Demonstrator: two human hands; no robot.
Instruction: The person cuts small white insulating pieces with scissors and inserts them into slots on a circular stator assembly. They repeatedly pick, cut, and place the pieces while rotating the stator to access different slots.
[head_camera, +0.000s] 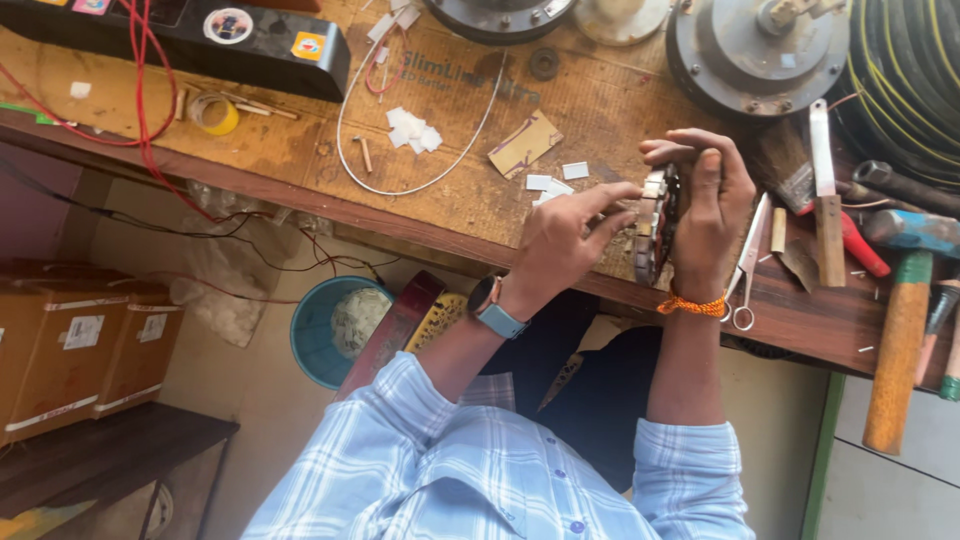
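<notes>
Head view, looking down on a wooden table (300, 150) with a worn, scratched top. The person holds a round laminated metal core (655, 225) on edge, upright, just inside the near edge of the table toward its right side. The right hand (712, 215) wraps over the far and right side of the core, fingers curled across its top rim, thumb side pressed to its face; an orange thread band (692, 305) sits on that wrist. The left hand (565, 240) comes in from the left with fingers extended; the fingertips (625, 192) touch the core's left face, pinched lightly as if on something small, though what lies between them cannot be told. A wristwatch with a light blue strap (492, 305) is on the left wrist.

Just right of the right hand, scissors (748, 265) lie with handles over the near edge. Beyond them lie a brush (780, 170), a flat blade tool (825, 190), and a wooden-handled hammer (900, 340) overhanging the near edge. Small white paper slips (413, 130) are scattered mid-table, with a loop of white wire (420, 150) around them. A roll of yellow tape (215, 112) lies toward the left. A black box (200, 35) is at the far left edge. Below the table stands a blue bucket (320, 320).
</notes>
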